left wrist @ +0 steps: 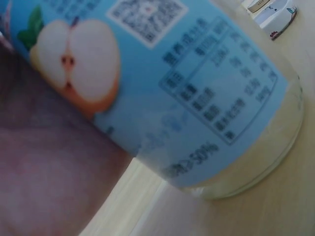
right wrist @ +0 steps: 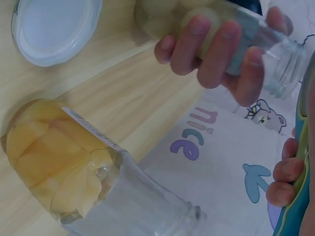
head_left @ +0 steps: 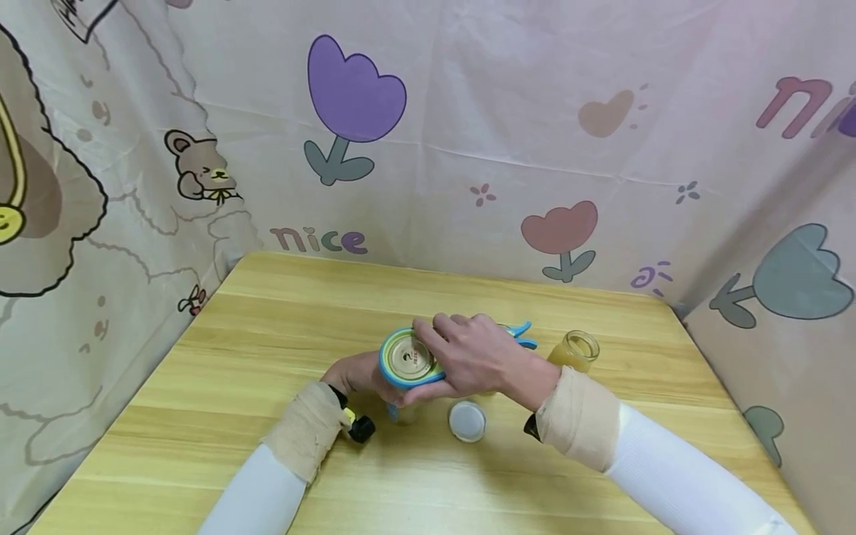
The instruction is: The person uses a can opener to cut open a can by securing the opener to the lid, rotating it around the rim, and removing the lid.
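My left hand [head_left: 361, 371] grips a glass fruit jar [left wrist: 147, 128] with a blue label showing a halved apple or pear. In the right wrist view its fingers [right wrist: 216, 49] curl round the glass. Pale pieces fill the lower part, and the threaded neck shows bare. Above, my right hand [head_left: 471, 353] holds a blue-and-green jar opener [head_left: 386, 348], its handle ends sticking out beyond the hand. A gold-coloured lid [head_left: 409, 358] with dark print sits inside the opener's ring. A small gap separates opener and jar neck in the right wrist view.
An uncapped glass jar of yellow fruit [head_left: 575, 352] stands on the wooden table [head_left: 267, 312], right of my hands. Closer to me lies a white round lid [head_left: 467, 421]. Printed cloth [head_left: 455, 111] hangs behind the table and along both sides.
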Demonstrator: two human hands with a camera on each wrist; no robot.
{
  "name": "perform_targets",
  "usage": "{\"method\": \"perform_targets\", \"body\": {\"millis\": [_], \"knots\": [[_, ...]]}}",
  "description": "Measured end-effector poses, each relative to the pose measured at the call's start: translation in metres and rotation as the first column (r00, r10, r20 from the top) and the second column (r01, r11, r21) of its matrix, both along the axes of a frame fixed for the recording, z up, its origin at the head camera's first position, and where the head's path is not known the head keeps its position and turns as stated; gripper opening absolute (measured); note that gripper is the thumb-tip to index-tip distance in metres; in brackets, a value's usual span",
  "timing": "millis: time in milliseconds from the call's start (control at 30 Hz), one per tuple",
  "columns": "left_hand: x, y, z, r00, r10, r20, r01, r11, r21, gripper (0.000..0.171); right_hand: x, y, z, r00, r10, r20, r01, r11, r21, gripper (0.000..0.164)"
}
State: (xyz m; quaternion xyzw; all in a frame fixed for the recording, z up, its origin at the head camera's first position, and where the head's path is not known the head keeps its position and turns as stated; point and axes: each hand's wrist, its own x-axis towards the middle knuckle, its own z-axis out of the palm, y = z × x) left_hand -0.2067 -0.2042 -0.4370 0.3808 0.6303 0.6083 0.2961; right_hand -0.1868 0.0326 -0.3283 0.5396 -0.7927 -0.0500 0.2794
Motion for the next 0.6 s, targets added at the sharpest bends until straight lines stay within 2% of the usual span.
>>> {"method": "perform_targets", "body": {"millis": [100, 200, 400, 600], "knots": [[0.000, 0.002, 0.001, 1.000, 0.024, -0.009, -0.025, 0.999, -0.039, 0.093, 0.004, 0.005, 0.003, 0.999, 0.018, -0.030, -0.019, 1.000, -0.017, 0.086], [-0.001, 0.005, 0.002, 0.999, 0.014, -0.048, -0.017, 0.998, -0.056, 0.085, 0.008, 0.011, 0.003, 0.998, 0.031, -0.062, -0.034, 0.998, -0.047, 0.087], [-0.004, 0.010, 0.002, 0.998, -0.035, -0.058, 0.035, 0.999, 0.009, 0.066, 0.019, 0.019, 0.000, 0.996, 0.053, -0.066, -0.058, 0.995, -0.084, 0.088], [-0.005, 0.011, 0.001, 0.994, -0.029, -0.104, 0.035, 0.998, 0.051, 0.076, 0.033, 0.023, -0.003, 0.997, 0.063, -0.044, -0.065, 0.996, -0.056, 0.093]]}}
